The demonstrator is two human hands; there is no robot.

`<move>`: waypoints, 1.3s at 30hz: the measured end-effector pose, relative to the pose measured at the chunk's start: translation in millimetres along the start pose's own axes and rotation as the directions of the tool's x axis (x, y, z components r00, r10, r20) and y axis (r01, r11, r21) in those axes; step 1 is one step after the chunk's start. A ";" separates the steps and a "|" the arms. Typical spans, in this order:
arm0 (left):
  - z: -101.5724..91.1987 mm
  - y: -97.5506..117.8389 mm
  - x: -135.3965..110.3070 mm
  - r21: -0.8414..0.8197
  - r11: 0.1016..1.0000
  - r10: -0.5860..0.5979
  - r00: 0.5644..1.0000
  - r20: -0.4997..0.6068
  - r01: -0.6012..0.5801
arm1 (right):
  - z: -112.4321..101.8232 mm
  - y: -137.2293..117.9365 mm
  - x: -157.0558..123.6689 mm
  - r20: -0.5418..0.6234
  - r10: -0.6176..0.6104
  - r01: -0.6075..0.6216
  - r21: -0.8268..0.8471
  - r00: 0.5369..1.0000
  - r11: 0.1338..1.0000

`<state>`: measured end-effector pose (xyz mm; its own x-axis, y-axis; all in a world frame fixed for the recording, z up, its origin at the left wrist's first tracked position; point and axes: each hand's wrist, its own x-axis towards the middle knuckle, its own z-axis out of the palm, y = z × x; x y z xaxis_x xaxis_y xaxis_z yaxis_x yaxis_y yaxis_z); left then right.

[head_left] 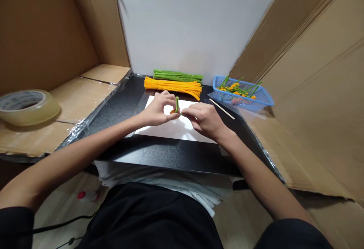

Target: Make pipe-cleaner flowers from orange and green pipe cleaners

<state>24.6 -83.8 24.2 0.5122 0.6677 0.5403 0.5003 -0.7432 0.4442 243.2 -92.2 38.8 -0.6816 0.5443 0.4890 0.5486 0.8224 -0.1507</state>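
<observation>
Between my hands, above a white sheet (170, 132), is a small piece with a green pipe cleaner (177, 104) standing up and a bit of orange at its base. My left hand (160, 108) pinches it between thumb and fingers from the left. From the right, the fingertips of my right hand (203, 117) are closed on a green end of the same piece. Behind my hands lie a bundle of orange pipe cleaners (170, 85) and, farther back, a bundle of green pipe cleaners (176, 75).
A blue basket (257, 103) at the back right holds several green and orange pieces. A thin wooden stick (222, 108) lies beside the sheet on the black table (159, 152). Cardboard walls flank both sides; a roll of clear tape (51, 108) rests at left.
</observation>
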 end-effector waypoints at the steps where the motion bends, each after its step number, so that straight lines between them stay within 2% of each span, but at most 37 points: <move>1: -0.6 0.3 -1.6 0.090 0.994 0.057 0.998 -0.010 -0.056 | -0.3 -0.8 1.4 0.024 0.095 -0.097 0.137 0.995 0.986; 2: -1.5 0.6 -3.6 0.170 0.979 0.115 0.993 0.003 -0.114 | -0.8 -1.0 2.9 0.084 0.196 -0.212 0.291 0.977 0.933; 3: -2.6 1.0 -5.9 0.224 0.960 0.163 0.986 0.041 -0.168 | -1.5 -0.5 4.5 0.181 0.282 -0.334 0.434 0.942 0.837; 4: -3.7 1.4 -8.2 0.247 0.945 0.195 0.976 0.096 -0.213 | -2.3 0.8 5.9 0.303 0.334 -0.450 0.554 0.893 0.701; 6: -5.1 1.9 -12.0 0.239 0.933 0.223 0.954 0.203 -0.269 | -3.9 5.1 7.8 0.521 0.338 -0.621 0.668 0.784 0.410; 7: -5.1 2.1 -13.2 0.236 0.931 0.226 0.948 0.224 -0.278 | -4.5 7.4 8.0 0.591 0.316 -0.669 0.680 0.742 0.301; 8: -4.5 2.3 -13.6 0.245 0.928 0.228 0.948 0.223 -0.281 | -5.0 9.5 7.8 0.634 0.293 -0.697 0.678 0.716 0.233; 9: -3.3 2.5 -13.4 0.266 0.922 0.232 0.952 0.199 -0.281 | -5.3 11.1 7.3 0.649 0.280 -0.705 0.679 0.707 0.206; 12: 1.9 2.6 -9.4 0.299 0.927 0.213 0.974 0.082 -0.228 | -5.7 12.9 4.8 0.599 0.294 -0.666 0.694 0.745 0.273; 15: 6.8 1.9 -5.1 0.189 0.975 0.116 0.993 0.023 -0.118 | -5.3 12.8 3.2 0.542 0.327 -0.632 0.696 0.774 0.341; 19: 10.8 1.8 -4.4 0.109 0.993 0.047 0.999 0.019 -0.048 | -4.9 15.1 2.6 0.571 0.306 -0.648 0.665 0.762 0.371; 23: 14.2 2.9 -6.2 0.113 0.993 0.024 0.997 0.075 -0.033 | -6.4 17.5 1.9 0.577 0.267 -0.628 0.626 0.772 0.462; 25: 15.8 2.7 -6.7 0.101 0.995 0.003 0.995 0.099 -0.013 | -7.7 16.6 1.6 0.530 0.272 -0.582 0.599 0.803 0.550; 27: 16.7 1.8 -6.5 0.073 0.997 -0.015 0.991 0.134 0.005 | -9.5 14.6 1.5 0.449 0.265 -0.492 0.527 0.853 0.693; 29: 15.7 0.3 -5.5 0.019 0.999 -0.039 0.983 0.180 0.036 | -11.6 12.6 1.4 0.353 0.214 -0.353 0.395 0.911 0.848; 30: 14.5 -0.8 -4.6 -0.028 0.997 -0.062 0.977 0.205 0.070 | -12.8 12.0 1.3 0.313 0.171 -0.274 0.324 0.934 0.905; 32: 11.0 -3.9 -2.7 -0.181 0.964 -0.136 0.949 0.284 0.192 | -15.0 11.8 1.0 0.262 0.065 -0.125 0.221 0.963 0.967; 34: 7.7 -8.0 -1.2 -0.356 0.864 -0.200 0.892 0.405 0.355 | -16.4 12.5 0.5 0.221 -0.037 -0.004 0.183 0.975 0.983; 37: 6.4 -14.2 -0.8 -0.491 0.695 -0.223 0.807 0.547 0.525 | -16.1 14.1 -0.6 0.156 -0.124 0.097 0.172 0.980 0.980; 39: 8.2 -16.0 -1.0 -0.525 0.642 -0.248 0.799 0.548 0.559 | -14.7 15.0 -1.4 0.141 -0.121 0.095 0.176 0.983 0.980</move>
<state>21.9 -72.3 10.7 0.6676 0.7412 -0.0701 0.2408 -0.1259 0.9624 259.5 -83.1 48.5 -0.8043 0.4588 0.3776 0.3873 0.8867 -0.2525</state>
